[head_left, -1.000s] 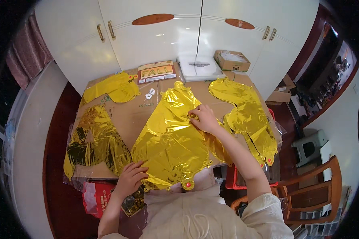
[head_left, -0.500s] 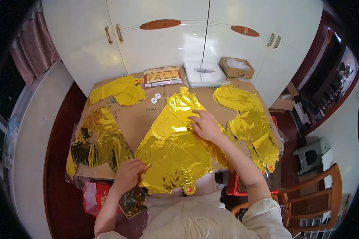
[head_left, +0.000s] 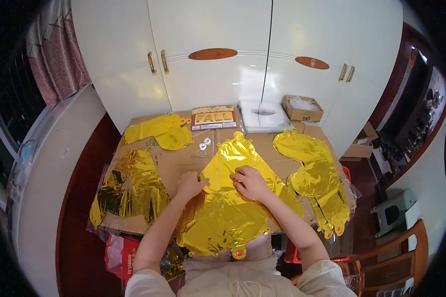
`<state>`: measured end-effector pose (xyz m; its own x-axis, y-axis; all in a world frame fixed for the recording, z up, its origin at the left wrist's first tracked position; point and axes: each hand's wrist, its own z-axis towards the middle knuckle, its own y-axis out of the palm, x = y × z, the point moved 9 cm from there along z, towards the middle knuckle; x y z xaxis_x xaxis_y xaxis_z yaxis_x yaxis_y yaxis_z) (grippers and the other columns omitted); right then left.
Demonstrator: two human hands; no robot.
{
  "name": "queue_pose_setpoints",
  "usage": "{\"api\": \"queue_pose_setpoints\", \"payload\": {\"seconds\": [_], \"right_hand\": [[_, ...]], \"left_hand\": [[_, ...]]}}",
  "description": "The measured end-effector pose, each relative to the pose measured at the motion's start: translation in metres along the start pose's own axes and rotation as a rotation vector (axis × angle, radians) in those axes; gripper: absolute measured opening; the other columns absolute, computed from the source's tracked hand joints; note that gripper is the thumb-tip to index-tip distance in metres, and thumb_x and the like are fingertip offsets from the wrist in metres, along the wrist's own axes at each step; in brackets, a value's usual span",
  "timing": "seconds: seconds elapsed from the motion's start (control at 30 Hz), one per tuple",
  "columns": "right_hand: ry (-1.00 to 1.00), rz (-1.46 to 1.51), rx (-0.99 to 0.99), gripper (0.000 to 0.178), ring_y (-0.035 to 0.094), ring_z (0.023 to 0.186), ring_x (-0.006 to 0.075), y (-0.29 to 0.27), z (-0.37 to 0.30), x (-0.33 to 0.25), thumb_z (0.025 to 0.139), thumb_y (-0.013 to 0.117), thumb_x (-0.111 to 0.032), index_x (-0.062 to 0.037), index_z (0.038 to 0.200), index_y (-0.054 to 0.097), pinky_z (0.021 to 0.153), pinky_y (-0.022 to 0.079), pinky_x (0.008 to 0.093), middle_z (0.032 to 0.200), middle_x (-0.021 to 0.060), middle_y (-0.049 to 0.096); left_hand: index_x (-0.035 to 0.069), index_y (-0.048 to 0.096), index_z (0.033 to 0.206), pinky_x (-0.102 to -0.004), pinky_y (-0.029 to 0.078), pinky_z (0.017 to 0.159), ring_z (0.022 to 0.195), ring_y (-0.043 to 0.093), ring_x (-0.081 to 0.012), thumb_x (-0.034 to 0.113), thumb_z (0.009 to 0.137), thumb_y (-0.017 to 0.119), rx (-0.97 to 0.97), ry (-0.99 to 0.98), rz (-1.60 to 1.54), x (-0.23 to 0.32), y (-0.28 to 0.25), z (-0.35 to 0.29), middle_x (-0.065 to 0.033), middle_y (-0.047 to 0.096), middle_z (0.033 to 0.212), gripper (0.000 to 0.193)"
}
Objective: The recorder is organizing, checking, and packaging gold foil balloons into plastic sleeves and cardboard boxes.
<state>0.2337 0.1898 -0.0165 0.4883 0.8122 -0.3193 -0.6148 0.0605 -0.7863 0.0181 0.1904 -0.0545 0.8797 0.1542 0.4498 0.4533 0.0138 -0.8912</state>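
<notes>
A flat, uninflated gold foil balloon (head_left: 223,215) lies in front of me, narrow at its far end and wide at its near edge. Its near part hangs over the table edge, with a red-marked tab there. My left hand (head_left: 192,185) is closed at the balloon's left edge, fingertips pressed together on the foil. On the upper middle of the same balloon rests my right hand (head_left: 251,183), its fingers bent and apart, tips touching the foil. To the left lies an A-shaped gold balloon (head_left: 134,185); to the right are overlapping gold balloons (head_left: 317,173).
Cardboard (head_left: 183,163) covers the table. Along its back are another gold balloon (head_left: 166,131), a printed card (head_left: 213,118), a stack of clear bags (head_left: 265,118) and a small carton (head_left: 303,108). White cabinets stand behind. A wooden chair (head_left: 396,262) is at right, a red bag (head_left: 121,257) below left.
My left hand has moved up and right from the balloon's lower left to its upper left edge. My right hand has come slightly nearer to me. The whole view has tilted up.
</notes>
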Motion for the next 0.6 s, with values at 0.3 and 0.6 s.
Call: {"api": "queue_pose_setpoints", "payload": {"seconds": [0.3,0.6], "right_hand": [[0.024,-0.025,0.035,0.022,0.055,0.106,0.0303,-0.003,-0.004,0.0,0.083,0.062,-0.02,-0.0105,0.102,0.064,0.093,0.043,0.0425,0.109,0.0112,0.059],[0.107,-0.015,0.017,0.033,0.051,0.114,0.0329,0.002,-0.008,0.012,0.082,0.061,-0.019,-0.0068,0.113,0.059,0.098,0.04,0.0438,0.12,0.0139,0.054]], "left_hand": [[-0.002,0.061,0.084,-0.0399,0.047,0.063,0.07,0.062,-0.0332,0.035,0.084,0.064,0.032,0.2,-0.491,0.052,0.017,-0.007,-0.0185,0.06,0.071,0.037],[0.007,0.059,0.094,-0.0412,0.039,0.089,0.096,0.059,-0.0249,0.016,0.089,0.057,0.128,0.599,-0.158,0.087,0.02,-0.038,-0.0067,0.061,0.096,0.011]]}}
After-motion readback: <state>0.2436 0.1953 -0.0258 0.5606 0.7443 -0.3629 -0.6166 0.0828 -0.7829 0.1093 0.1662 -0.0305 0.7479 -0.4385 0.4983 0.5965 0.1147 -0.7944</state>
